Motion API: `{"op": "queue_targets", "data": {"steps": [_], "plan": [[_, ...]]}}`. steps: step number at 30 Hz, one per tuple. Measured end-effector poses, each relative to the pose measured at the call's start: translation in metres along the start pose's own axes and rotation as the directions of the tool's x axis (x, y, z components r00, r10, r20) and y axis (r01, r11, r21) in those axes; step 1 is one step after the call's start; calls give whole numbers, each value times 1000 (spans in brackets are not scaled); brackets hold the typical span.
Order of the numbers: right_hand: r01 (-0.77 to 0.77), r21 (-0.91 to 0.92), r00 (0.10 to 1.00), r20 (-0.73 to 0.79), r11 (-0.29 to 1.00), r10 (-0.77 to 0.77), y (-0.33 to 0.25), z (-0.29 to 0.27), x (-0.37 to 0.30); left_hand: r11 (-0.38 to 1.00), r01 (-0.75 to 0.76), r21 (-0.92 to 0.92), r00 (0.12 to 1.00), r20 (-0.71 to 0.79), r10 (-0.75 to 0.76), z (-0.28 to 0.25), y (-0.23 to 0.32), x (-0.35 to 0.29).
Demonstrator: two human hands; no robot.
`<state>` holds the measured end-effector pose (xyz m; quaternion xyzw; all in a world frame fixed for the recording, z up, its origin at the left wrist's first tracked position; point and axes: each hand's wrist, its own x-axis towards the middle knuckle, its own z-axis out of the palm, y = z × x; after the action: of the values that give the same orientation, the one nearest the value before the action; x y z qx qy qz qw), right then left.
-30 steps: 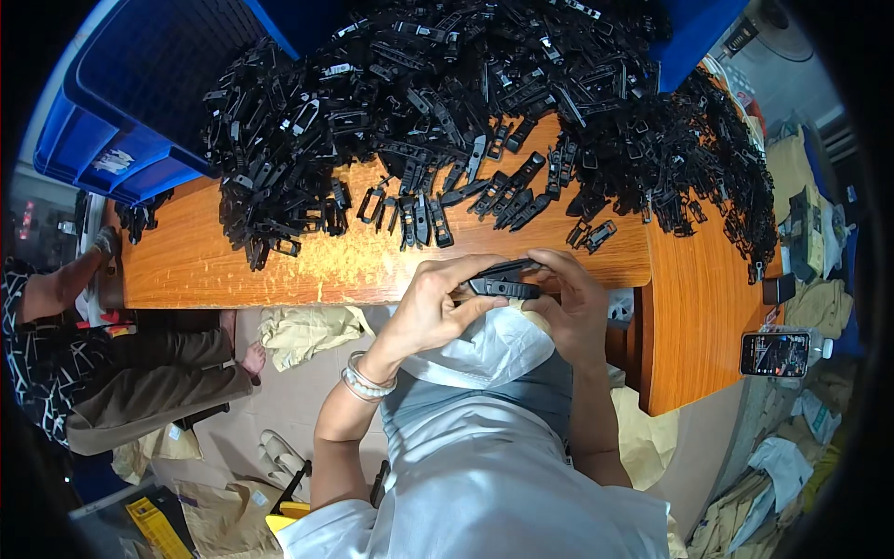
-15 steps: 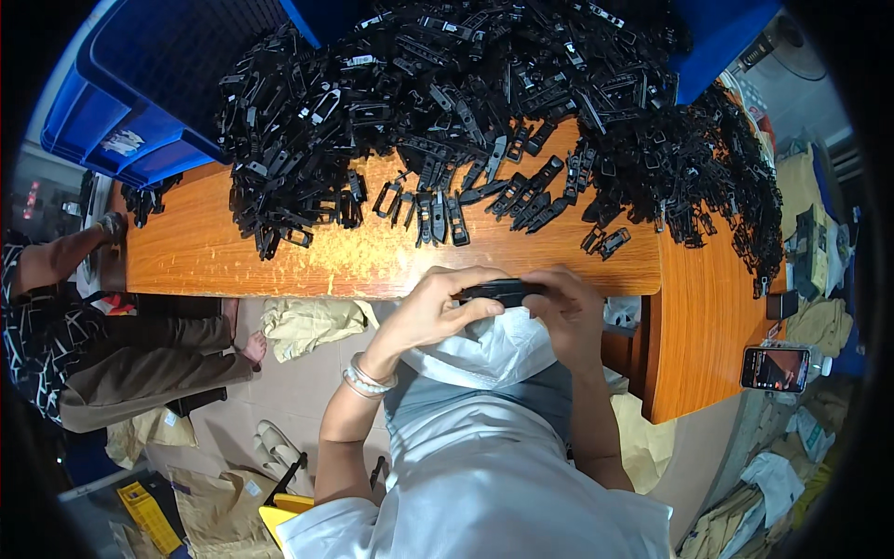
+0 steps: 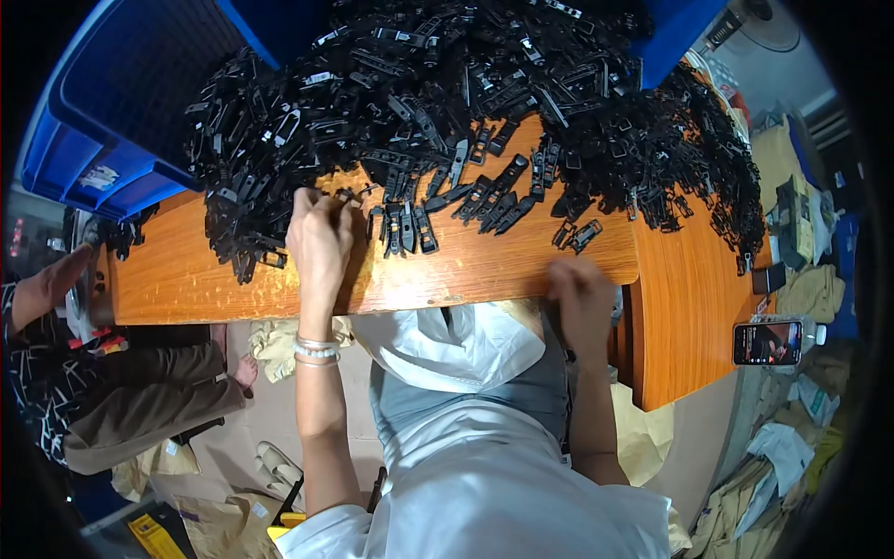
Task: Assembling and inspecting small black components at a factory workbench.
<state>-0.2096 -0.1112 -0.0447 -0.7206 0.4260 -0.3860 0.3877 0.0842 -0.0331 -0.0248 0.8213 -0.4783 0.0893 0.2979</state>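
Observation:
My left hand [image 3: 321, 235] reaches over the table to the near edge of a big heap of black plastic parts [image 3: 391, 121]. Its fingers are curled down among the pieces, and what they pinch is hidden beneath them. Right of it, several slim black clip-like parts [image 3: 407, 228] lie side by side on the wood. My right hand [image 3: 582, 296] hovers by the table's front edge, smeared by motion, so its fingers and anything in them do not read clearly. Between my arms, a white bag [image 3: 438, 359] lies open on my lap.
A blue crate [image 3: 102, 177] lies on its side at the far left. More small black parts [image 3: 708, 158] spread to the right. A lit phone [image 3: 768, 343] leans at the right table edge. At left, another person's legs [image 3: 149, 391] show beside the table [image 3: 214, 289].
Both hands held a black elongated part together over the lap; they have parted. My left hand moved forward and left to the heap, my right hand slightly right. The part no longer shows between them.

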Motion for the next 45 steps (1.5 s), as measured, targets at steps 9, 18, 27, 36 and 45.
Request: {"op": "queue_targets", "data": {"steps": [9,18,27,36,45], "plan": [[-147,26,985,-89,989,149,29,-36,49,682,322,-657,940,308,-148,1,64,-34],[-368,422,929,138,828,343,9,-28,42,-39,642,-766,757,625,190,37,116,-59],[-310,411,951,128,857,283,0,-17,24,-7,701,-713,703,690,172,48,113,-63],[315,133,929,157,940,-334,-14,-10,14,68,585,-808,780,583,229,41,116,-65],[238,196,969,-109,951,-220,-4,-15,-4,-110,736,-668,653,656,380,42,129,-44]]}}
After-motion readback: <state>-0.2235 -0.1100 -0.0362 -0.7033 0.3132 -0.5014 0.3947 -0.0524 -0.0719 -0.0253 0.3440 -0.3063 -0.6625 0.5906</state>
